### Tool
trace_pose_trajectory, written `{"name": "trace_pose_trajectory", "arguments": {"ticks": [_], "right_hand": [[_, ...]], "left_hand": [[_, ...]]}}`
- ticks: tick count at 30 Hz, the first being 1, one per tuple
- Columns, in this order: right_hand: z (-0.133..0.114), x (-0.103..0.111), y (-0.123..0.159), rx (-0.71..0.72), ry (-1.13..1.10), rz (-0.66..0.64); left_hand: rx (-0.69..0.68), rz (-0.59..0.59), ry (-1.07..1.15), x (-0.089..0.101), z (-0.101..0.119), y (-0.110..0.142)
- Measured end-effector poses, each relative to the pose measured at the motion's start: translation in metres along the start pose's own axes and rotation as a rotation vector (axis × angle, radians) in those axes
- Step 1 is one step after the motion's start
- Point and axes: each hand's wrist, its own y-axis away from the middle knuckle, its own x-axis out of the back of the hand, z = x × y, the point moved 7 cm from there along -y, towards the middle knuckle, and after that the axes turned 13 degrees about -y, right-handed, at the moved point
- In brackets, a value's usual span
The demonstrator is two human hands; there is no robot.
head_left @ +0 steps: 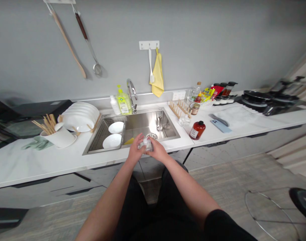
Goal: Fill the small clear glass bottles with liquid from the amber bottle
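Note:
In front of the sink's near edge, my left hand and my right hand are closed around a small clear glass container. Fingers cover part of it, so its exact kind is hard to make out. My left hand grips its left side and my right hand its right side. Just beyond is the steel sink, with two white bowls in a wire basket on its left. A yellow cloth or sponge lies in the sink near my left hand.
White plates stand in a rack to the left, beside a holder of chopsticks. A brown bottle, wooden rack, clear glassware and blue phone sit right. Behind the sink are a faucet and soap bottle.

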Motion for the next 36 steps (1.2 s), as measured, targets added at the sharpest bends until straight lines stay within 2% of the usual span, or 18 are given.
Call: {"name": "trace_pose_trajectory", "arguments": {"ticks": [4, 8, 12, 17, 23, 26, 30, 33, 36], "right_hand": [[-0.003, 0.001, 0.0, -0.007, -0.007, -0.005], [-0.004, 0.002, 0.0, -0.016, 0.01, 0.009], [-0.004, 0.001, 0.001, -0.012, 0.012, 0.004], [-0.006, 0.002, 0.001, -0.001, 0.009, 0.003], [-0.005, 0.001, 0.001, -0.01, 0.022, -0.005], [-0.006, 0.001, 0.001, -0.02, 0.015, 0.001], [-0.007, 0.002, 0.002, -0.027, 0.011, 0.003], [-0.008, 0.002, 0.002, -0.026, 0.014, 0.007], [-0.007, 0.002, 0.002, -0.029, 0.02, 0.011]], "left_hand": [[0.03, 0.059, 0.017, 0.014, -0.007, -0.001], [0.063, -0.046, 0.03, 0.003, -0.013, -0.003], [0.039, -0.009, -0.009, 0.001, -0.012, -0.004], [0.051, -0.063, -0.034, -0.006, -0.001, -0.007], [0.142, 0.048, 0.029, 0.002, 0.01, -0.017], [0.151, 0.041, 0.099, 0.007, 0.016, -0.024], [0.099, 0.032, 0.041, 0.02, 0.03, -0.027], [0.027, -0.008, -0.062, 0.023, 0.041, -0.025], [0.052, 0.003, -0.016, 0.024, 0.042, -0.025]]}}
